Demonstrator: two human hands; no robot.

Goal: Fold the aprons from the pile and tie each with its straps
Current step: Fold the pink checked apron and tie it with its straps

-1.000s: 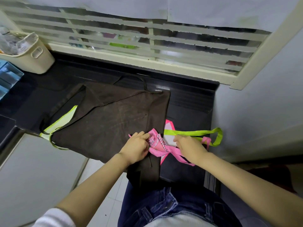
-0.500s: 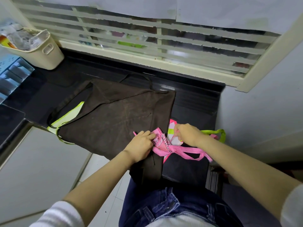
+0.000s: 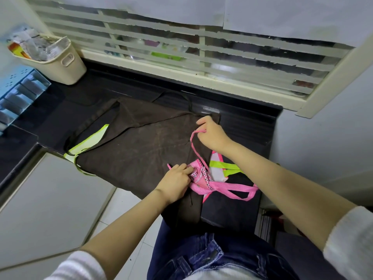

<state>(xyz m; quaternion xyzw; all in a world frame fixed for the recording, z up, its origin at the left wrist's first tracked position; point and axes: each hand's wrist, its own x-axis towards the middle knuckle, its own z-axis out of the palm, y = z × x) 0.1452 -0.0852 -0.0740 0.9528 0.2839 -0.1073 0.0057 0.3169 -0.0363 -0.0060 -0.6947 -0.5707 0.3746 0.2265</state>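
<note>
Right hand (image 3: 214, 136), pink strap (image 3: 194, 147): farther away

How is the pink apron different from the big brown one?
The pink apron is bunched into a small bundle; the brown apron lies spread flat. The left hand grips the pink apron and the right hand pinches its strap; nobody holds the brown apron. Both have straps.

1. The pink strap (image 3: 193, 148), pinched in the fingers of the right hand (image 3: 214, 136), is showing as ribbed woven tape.
2. The pink apron (image 3: 198, 176), gripped in the fingers of the left hand (image 3: 175, 182), is looking like thin checked cloth.
3. The brown apron (image 3: 141, 150) beneath both is reading as matt, scuffed cloth.
4. The counter (image 3: 66, 102), well left of the fingers, is shining dark and glossy.
</note>
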